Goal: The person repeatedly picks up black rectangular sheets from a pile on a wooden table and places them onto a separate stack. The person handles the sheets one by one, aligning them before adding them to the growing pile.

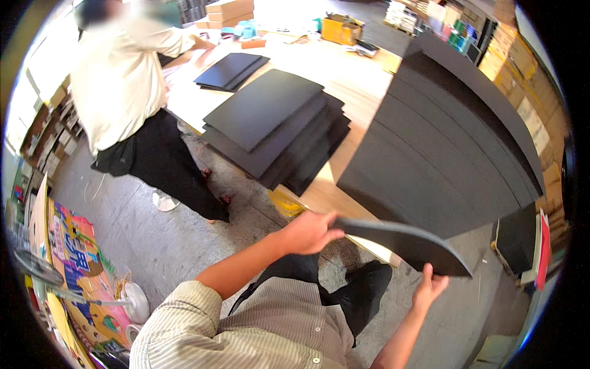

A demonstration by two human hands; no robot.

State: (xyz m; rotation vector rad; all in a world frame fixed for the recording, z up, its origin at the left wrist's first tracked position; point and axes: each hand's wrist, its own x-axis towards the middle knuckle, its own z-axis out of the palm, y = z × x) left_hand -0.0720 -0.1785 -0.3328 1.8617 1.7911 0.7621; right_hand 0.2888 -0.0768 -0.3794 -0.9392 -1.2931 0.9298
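A dark foam sheet (pixel 402 241) with a grey edge is held between my two hands, bowed upward and tilted, just in front of the table's near edge. My left hand (pixel 310 232) is closed on its left end, thumb on the near face. At the lower right end, my right hand (pixel 428 288) grips the sheet's bottom edge. Beyond it lies a large black scored sheet (pixel 442 141), its right side stacked with longer strips and overhanging the table. Left of that sits an uneven pile of black rectangular sheets (pixel 264 111).
The wooden table (pixel 362 80) carries a smaller black stack (pixel 231 70) and a yellow box (pixel 342 29) at the far side. A co-worker in a pale shirt (pixel 117 92) stands at its left. A fan (pixel 38 267) is at lower left, cartons (pixel 522 67) at right.
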